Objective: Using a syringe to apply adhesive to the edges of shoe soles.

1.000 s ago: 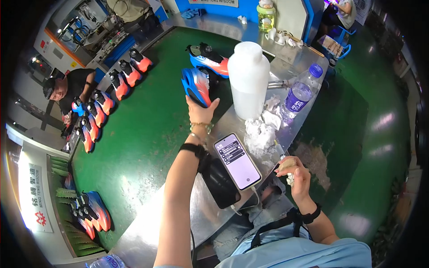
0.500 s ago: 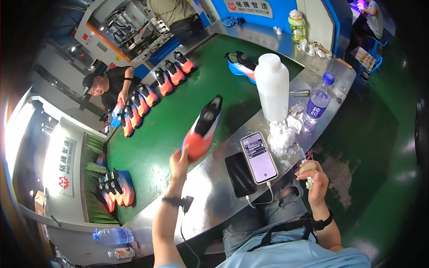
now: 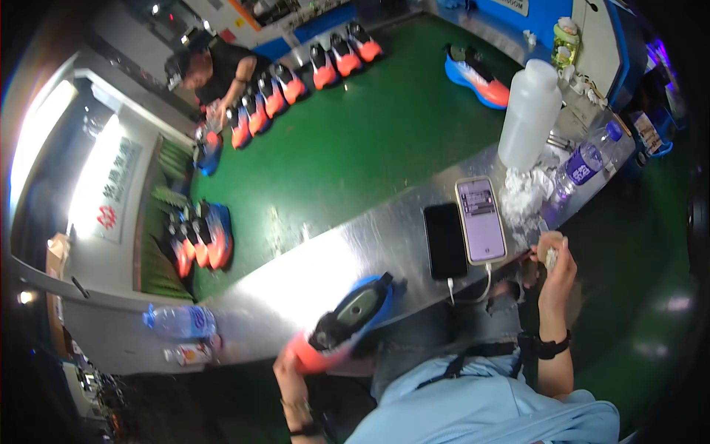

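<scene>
Low at the table's near edge, my left hand (image 3: 291, 379) is closed around the coral toe of a sneaker (image 3: 346, 324). This sneaker has a black upper and blue sides, and its opening faces up with a dark insert inside. My right hand (image 3: 559, 275) is closed at the right, beside the table edge. Between its fingers are a beige pad or wad (image 3: 549, 241) and a thin syringe (image 3: 543, 225), whose tip is blurred now. Just beyond that hand lies a heap of crumpled white tissue (image 3: 522, 201).
Two phones (image 3: 447, 240) (image 3: 481, 222), with white cables, lie on the metal edge. Beyond stand a white bottle (image 3: 530, 115) and a purple-labelled water bottle (image 3: 588, 164). Several sneakers (image 3: 291, 87) line the green table's far side, where a co-worker (image 3: 222, 74) handles one.
My left hand has brought the sneaker down from over the green surface to the near edge, close to my body. The view has shifted. My right hand keeps its hold.
</scene>
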Motion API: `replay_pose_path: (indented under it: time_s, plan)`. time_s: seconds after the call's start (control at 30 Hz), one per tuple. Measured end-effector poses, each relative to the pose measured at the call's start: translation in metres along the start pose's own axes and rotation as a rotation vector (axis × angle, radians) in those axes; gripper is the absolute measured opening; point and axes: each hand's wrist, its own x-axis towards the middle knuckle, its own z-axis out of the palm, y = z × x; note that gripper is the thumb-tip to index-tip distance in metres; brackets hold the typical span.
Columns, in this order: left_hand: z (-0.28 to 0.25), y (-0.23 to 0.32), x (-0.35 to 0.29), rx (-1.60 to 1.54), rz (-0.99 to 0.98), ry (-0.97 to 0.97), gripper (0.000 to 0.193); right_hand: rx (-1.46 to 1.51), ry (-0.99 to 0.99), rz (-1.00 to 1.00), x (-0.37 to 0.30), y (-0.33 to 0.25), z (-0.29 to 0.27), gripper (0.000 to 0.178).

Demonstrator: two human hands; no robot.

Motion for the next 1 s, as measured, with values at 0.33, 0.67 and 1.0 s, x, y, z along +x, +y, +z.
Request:
replay_pose_path:
  time_s: [0.33,0.67,1.0]
  plan:
    - [0.164,0.096,0.116,-0.099,0.883,-0.398,0.043,0.365,-0.831,-0.355,-0.02,-0.091,0.051,0.063]
    - [0.214,0.116,0.101,-0.077,1.185,-0.769,0.046,0.67,-1.067,0.005,-0.038,-0.113,0.072,0.058]
    - [0.215,0.116,0.112,-0.089,1.164,-0.835,0.048,0.723,-1.066,0.121,-0.029,-0.103,0.077,0.062]
